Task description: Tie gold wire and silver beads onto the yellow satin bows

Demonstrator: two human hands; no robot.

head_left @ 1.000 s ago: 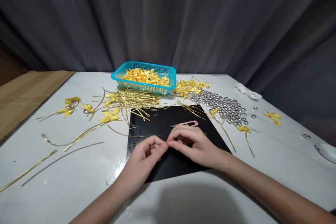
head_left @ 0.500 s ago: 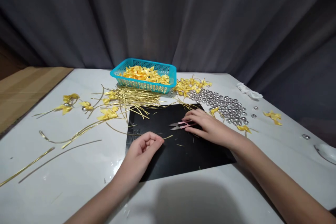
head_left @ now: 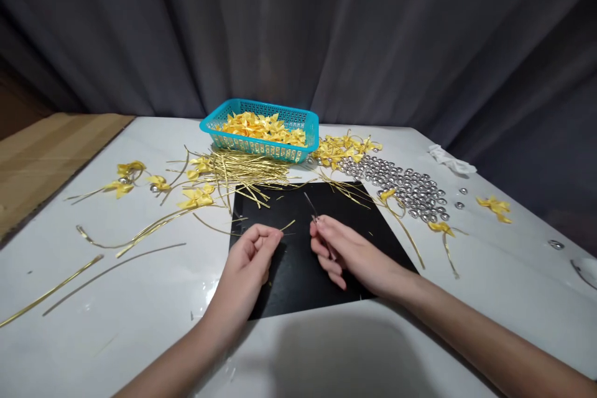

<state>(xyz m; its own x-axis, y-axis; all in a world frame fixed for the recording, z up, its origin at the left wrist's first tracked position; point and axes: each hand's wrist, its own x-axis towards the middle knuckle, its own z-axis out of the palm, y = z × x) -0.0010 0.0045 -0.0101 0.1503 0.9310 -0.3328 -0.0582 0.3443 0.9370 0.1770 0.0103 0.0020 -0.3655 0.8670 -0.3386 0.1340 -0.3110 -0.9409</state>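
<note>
Over the left part of a black mat (head_left: pixel 298 286), my left hand (head_left: pixel 254 255) is closed on a thin gold cord (head_left: pixel 288 224), whose short end sticks out past the fingertips. My right hand (head_left: pixel 342 252) is wrapped round small scissors (head_left: pixel 311 204) over the middle of the mat. Their blades point up and away from me; the fingers hide most of the handles. A small gap separates the cord's end from the scissors.
A blue basket (head_left: pixel 261 148) of yellow ribbon flowers stands behind a pile of gold cords (head_left: pixel 247 168). Silver beads (head_left: pixel 401 183) spread at the right, with a white cloth (head_left: pixel 451 160) beyond. More ribbon flowers (head_left: pixel 196 197) and loose cords (head_left: pixel 60 292) lie at the left.
My right hand has picked the scissors up off the mat, turning them blades upward. My left hand still holds the cord, slightly higher in view. The whole view has shifted a little.
</note>
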